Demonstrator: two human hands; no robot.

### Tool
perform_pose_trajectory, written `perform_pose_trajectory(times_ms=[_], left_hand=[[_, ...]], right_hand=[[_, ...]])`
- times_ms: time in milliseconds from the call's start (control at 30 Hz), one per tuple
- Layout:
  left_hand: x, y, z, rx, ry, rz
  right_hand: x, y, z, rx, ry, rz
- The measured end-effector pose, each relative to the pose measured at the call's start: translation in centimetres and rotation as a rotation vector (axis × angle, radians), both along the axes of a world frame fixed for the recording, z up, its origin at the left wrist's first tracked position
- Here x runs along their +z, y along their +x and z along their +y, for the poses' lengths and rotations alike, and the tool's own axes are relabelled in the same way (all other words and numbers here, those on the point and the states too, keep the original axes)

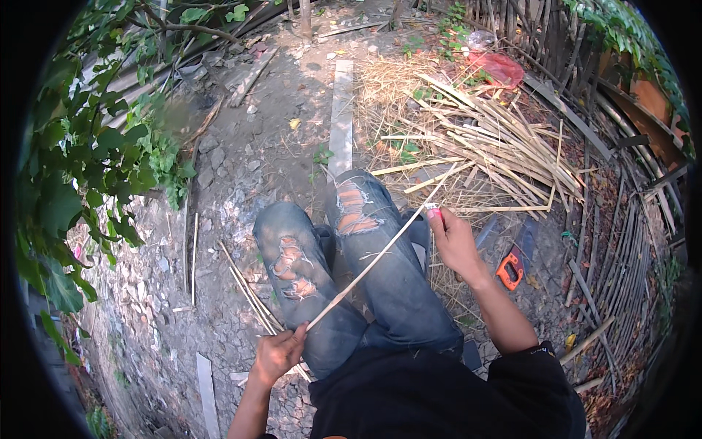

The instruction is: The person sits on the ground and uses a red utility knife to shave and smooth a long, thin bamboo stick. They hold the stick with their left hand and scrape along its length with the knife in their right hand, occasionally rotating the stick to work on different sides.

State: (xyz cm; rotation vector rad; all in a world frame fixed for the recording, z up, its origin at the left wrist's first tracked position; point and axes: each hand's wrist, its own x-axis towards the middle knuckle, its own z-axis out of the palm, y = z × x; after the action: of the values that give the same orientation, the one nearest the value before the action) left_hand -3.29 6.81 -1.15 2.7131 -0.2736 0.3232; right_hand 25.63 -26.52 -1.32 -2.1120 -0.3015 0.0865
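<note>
A long thin pale stick (373, 264) runs slantwise across my thighs, its near end at the left and its far end up toward the right. The fingers of my left hand (279, 354) are closed round its near end. My right hand (455, 243) is closed on a small red-handled tool (436, 213) whose pale head meets the stick near its far end. The tool's exact kind is too small to make out. Under my left hand, several thin sticks (252, 296) lie on the ground beside my leg.
A heap of split sticks (504, 143) lies ahead on the right, beside straw-like shavings (384, 80). A handsaw with an orange handle (510, 271) rests near my right forearm. A grey plank (341, 117) stretches ahead from my knees. Leafy branches (80, 168) hang at the left.
</note>
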Motion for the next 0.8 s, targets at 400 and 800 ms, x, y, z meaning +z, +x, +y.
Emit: perform_pose_trajectory(times_ms=[400,800], left_hand=[[0.8,0.6,-0.5,-0.038,-0.048,-0.020],[1.4,10.0,-6.9,-0.006,-0.244,0.051]], right_hand=[[-1.4,-0.8,0.7,0.057,0.064,0.026],[-0.3,-5.2,4.4,0.314,-0.008,-0.033]])
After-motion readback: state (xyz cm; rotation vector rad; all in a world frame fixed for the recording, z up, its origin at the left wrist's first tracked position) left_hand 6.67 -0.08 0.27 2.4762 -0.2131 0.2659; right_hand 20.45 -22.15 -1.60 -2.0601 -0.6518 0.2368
